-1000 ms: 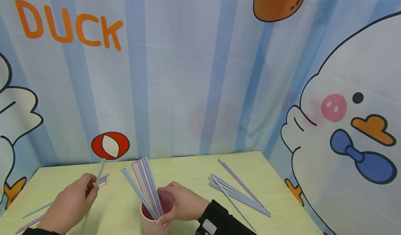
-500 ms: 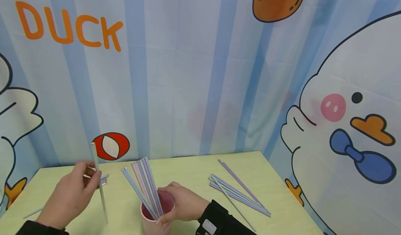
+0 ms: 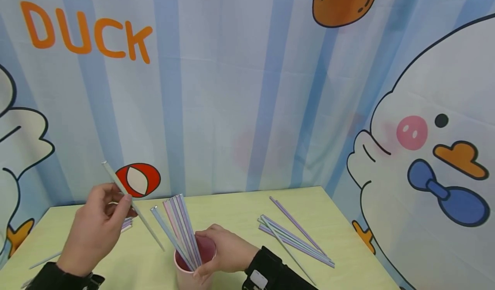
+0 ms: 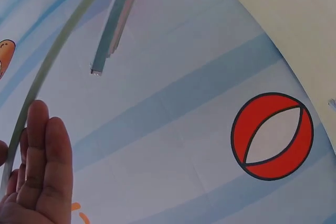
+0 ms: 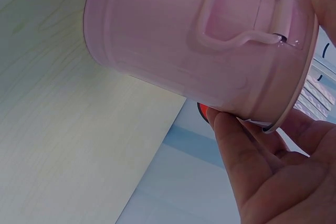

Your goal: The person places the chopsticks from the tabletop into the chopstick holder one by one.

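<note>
A pale green straw (image 3: pixel 147 225) is pinched between the thumb and fingers of my left hand (image 3: pixel 96 230). It slants down to the right, its lower end near the pink bucket (image 3: pixel 193 280) but apart from it. Several pastel straws (image 3: pixel 186 234) lean to the left inside that bucket. My right hand (image 3: pixel 230 249) grips the bucket's rim, thumb at the front and fingers at the far side. The right wrist view shows the bucket's wall (image 5: pixel 152 35) with a wire handle (image 5: pixel 239 40). In the left wrist view the pinched straw (image 4: pixel 38 80) runs up past the fingers.
Several loose straws (image 3: pixel 297 242) lie on the table (image 3: pixel 232 208) to the right. More straws (image 3: pixel 126 224) lie at the left, partly hidden by my left hand and forearm. A striped curtain (image 3: pixel 220 109) with duck drawings hangs behind the table's back edge.
My left hand has risen, lifting the straw off the left side. The straw has swung from near upright to slanting, its lower end toward the bucket. My right hand and the bucket stay put.
</note>
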`<state>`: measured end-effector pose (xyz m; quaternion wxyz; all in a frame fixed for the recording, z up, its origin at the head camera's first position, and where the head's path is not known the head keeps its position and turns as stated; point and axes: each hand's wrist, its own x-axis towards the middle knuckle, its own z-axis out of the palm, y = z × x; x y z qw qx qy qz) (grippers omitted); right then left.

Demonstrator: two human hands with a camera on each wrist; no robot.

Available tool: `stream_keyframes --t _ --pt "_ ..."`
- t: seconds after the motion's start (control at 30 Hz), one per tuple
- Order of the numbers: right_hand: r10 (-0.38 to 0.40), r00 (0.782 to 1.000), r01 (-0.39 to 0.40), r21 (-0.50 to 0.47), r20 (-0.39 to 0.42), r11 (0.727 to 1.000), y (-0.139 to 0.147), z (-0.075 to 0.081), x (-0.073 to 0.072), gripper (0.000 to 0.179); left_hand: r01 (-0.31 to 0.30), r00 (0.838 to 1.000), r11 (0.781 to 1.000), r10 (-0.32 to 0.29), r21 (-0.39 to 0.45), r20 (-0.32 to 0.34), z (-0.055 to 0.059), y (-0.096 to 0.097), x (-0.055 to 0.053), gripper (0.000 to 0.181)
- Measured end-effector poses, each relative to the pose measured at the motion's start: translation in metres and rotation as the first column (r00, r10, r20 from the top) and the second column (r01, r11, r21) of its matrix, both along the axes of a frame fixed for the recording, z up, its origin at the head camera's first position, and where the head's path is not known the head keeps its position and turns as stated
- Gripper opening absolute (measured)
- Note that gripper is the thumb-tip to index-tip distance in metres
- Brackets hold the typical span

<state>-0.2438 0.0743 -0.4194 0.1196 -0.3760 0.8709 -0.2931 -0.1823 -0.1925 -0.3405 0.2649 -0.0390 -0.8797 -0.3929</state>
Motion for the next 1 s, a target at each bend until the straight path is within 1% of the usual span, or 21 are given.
stream_keyframes --t 0.1,0.17,0.3,0.5,0.63,0.77,0.9,1.0 --pt "-0.005 1.0 0.005 -0.001 0.003 1.0 0.0 0.0 0.0 0.083 0.036 0.999 0.999 -0.035 0.026 -0.032 0.002 0.006 0.0 0.041" --pt "-0.005 1.0 0.005 0.0 0.002 1.0 0.001 0.0 0.0 0.084 0.063 0.998 0.997 -0.061 0.037 -0.033 0.001 0.009 -0.001 0.041" --pt "-0.006 1.0 0.006 0.001 0.001 1.0 0.001 -0.001 -0.001 0.083 0.098 0.995 0.994 -0.098 0.046 0.002 -0.003 0.014 -0.002 0.043" --pt "0.005 1.0 -0.005 0.013 -0.021 1.0 0.001 -0.002 -0.001 0.085 0.12 0.99 0.991 -0.124 0.055 0.073 -0.014 0.017 -0.006 0.045" --pt "0.007 1.0 -0.006 0.016 -0.024 1.0 0.001 -0.001 -0.001 0.085 0.104 0.986 0.994 -0.105 0.017 0.128 -0.021 0.017 -0.008 0.047" --pt "0.01 1.0 -0.009 0.011 -0.018 1.0 0.001 0.0 0.0 0.085 0.087 0.98 0.996 -0.082 -0.02 0.181 -0.027 0.019 -0.01 0.044" --pt "0.008 1.0 -0.008 0.009 -0.016 1.0 0.001 0.0 -0.001 0.085 0.088 0.973 0.995 -0.076 -0.047 0.219 -0.033 0.02 -0.012 0.042" --pt "0.008 1.0 -0.008 0.009 -0.022 1.0 0.001 0.0 0.0 0.084 0.093 0.964 0.994 -0.074 -0.064 0.255 -0.038 0.022 -0.012 0.043"
